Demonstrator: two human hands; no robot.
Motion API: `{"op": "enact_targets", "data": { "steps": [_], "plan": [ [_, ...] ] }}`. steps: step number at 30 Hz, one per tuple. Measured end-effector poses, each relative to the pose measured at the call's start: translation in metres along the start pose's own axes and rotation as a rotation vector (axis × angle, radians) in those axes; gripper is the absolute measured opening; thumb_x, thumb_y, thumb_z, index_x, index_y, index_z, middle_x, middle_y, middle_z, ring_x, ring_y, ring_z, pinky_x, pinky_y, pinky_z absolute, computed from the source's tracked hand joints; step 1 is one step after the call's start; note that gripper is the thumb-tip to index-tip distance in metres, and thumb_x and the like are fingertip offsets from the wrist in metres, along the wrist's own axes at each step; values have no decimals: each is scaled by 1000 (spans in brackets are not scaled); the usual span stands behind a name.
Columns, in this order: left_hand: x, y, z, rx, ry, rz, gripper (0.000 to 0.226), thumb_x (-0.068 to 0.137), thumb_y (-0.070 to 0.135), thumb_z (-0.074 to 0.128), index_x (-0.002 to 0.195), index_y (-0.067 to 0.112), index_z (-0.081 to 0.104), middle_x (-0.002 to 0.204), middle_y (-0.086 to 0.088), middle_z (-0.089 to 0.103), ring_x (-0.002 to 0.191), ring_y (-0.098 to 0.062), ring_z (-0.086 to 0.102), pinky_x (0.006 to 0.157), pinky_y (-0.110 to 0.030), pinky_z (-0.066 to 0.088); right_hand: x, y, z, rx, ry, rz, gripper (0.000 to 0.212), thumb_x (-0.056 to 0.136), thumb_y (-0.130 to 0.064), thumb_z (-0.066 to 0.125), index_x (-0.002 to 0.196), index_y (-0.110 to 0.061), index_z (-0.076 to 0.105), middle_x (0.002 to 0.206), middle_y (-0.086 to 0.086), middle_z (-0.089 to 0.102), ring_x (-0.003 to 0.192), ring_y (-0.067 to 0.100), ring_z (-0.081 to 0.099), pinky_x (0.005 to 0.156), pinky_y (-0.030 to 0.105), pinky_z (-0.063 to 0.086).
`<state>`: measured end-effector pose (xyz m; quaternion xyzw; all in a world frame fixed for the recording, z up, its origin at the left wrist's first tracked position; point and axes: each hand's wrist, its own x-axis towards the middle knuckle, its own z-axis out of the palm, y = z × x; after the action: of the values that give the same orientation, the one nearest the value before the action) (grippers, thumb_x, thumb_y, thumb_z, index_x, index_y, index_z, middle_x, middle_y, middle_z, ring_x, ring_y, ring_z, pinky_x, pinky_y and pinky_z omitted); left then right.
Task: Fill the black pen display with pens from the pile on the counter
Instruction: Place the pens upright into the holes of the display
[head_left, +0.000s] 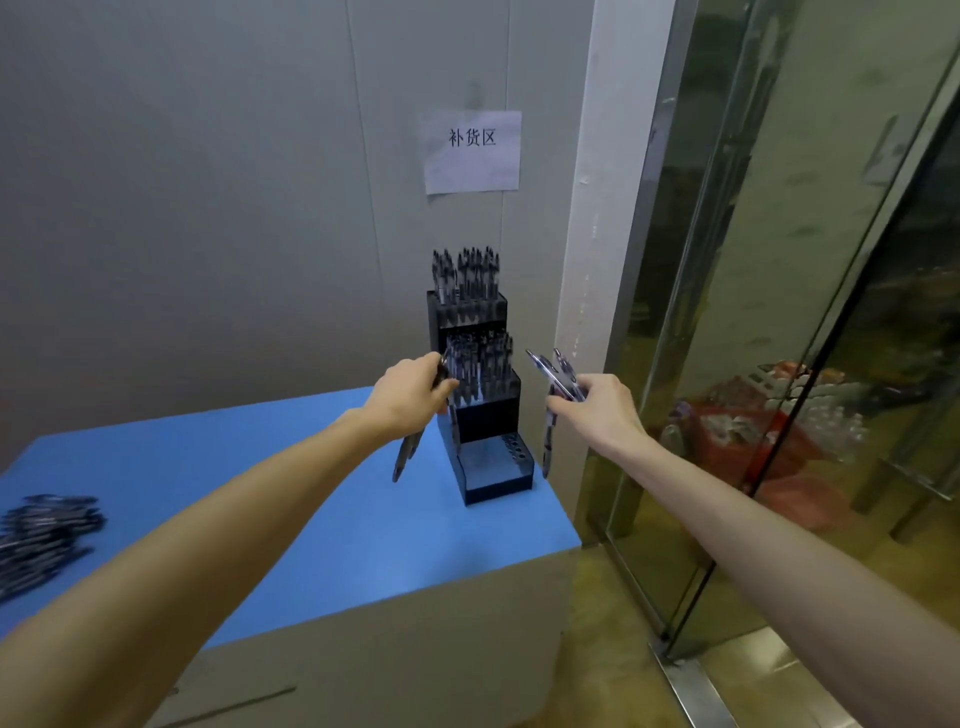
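The black tiered pen display (488, 426) stands at the far right corner of the blue counter (322, 519). Its top and middle tiers hold several upright pens; the lowest tier (498, 467) shows open holes. My left hand (413, 392) grips a few pens (408, 452) that hang below it, right at the display's left side by the middle tier. My right hand (597, 405) grips a small bunch of pens (556, 384), held in the air just right of the display. A pile of dark pens (41, 540) lies at the counter's left edge.
A grey wall with a paper sign (471, 150) rises behind the display. A white pillar (597, 260) and a glass door (779, 312) stand close on the right. The counter's right edge drops to the floor just beside the display.
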<state>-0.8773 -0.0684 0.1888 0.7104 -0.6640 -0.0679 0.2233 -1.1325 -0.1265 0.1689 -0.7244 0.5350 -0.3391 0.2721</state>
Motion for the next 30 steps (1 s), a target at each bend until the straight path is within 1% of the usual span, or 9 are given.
{"op": "enact_targets", "data": {
  "steps": [3, 5, 12, 15, 17, 19, 22, 25, 30],
  "plan": [
    [9, 16, 26, 38, -64, -13, 26, 108, 34, 45, 89, 16, 43, 88, -8, 70, 74, -25, 64, 69, -47, 54, 11, 22, -9, 18, -55, -33, 19, 92, -20, 70, 88, -2, 71, 70, 11, 64, 59, 16, 53, 56, 28, 44],
    [17, 28, 41, 64, -82, -16, 27, 108, 35, 44, 89, 15, 42, 89, -11, 68, 75, -30, 63, 72, -52, 55, 23, 35, -13, 27, -80, -52, 19, 95, -21, 69, 89, -3, 71, 70, 6, 62, 59, 14, 53, 55, 27, 46],
    [57, 39, 85, 194, -68, -10, 29, 108, 38, 43, 89, 18, 39, 84, -8, 69, 69, -28, 63, 66, -50, 56, 74, 78, -5, 65, -102, -75, 19, 96, -24, 69, 87, -8, 71, 72, 4, 66, 58, 12, 54, 44, 9, 38],
    [75, 33, 103, 200, -48, -22, 28, 108, 39, 43, 89, 19, 39, 82, -5, 70, 66, -26, 64, 64, -49, 56, 101, 89, 6, 93, -110, -65, 19, 96, -24, 70, 88, -7, 72, 79, 9, 71, 62, 13, 57, 48, 11, 40],
    [83, 29, 116, 181, -17, -30, 28, 108, 39, 43, 89, 20, 39, 79, -4, 69, 64, -25, 63, 62, -49, 56, 118, 95, 16, 108, -141, -63, 17, 95, -25, 70, 88, -9, 73, 81, 8, 74, 64, 14, 59, 55, 21, 45],
    [88, 23, 129, 163, 8, -53, 27, 108, 40, 42, 90, 19, 38, 76, -4, 66, 63, -25, 62, 60, -47, 54, 134, 100, 26, 109, -187, -52, 16, 94, -24, 71, 87, -10, 73, 80, 7, 75, 61, 12, 57, 55, 25, 45],
    [98, 13, 147, 196, -12, -84, 27, 108, 39, 42, 93, 17, 39, 69, -3, 59, 59, -25, 56, 55, -40, 47, 157, 105, 41, 78, -241, -72, 18, 93, -26, 73, 84, -10, 73, 77, 3, 74, 58, 8, 55, 56, 23, 45],
    [114, -1, 158, 191, -29, -100, 27, 108, 39, 42, 92, 18, 38, 69, -2, 58, 59, -24, 56, 58, -42, 50, 177, 110, 58, 106, -263, -81, 17, 92, -27, 73, 83, -12, 74, 77, 0, 74, 59, 5, 55, 59, 23, 46],
    [132, -14, 167, 177, -19, -124, 29, 107, 41, 45, 87, 22, 34, 69, 0, 61, 57, -20, 56, 57, -40, 50, 197, 118, 81, 123, -336, -81, 20, 92, -26, 73, 81, -9, 72, 77, 7, 74, 61, 12, 54, 58, 25, 43]
  ]
}}
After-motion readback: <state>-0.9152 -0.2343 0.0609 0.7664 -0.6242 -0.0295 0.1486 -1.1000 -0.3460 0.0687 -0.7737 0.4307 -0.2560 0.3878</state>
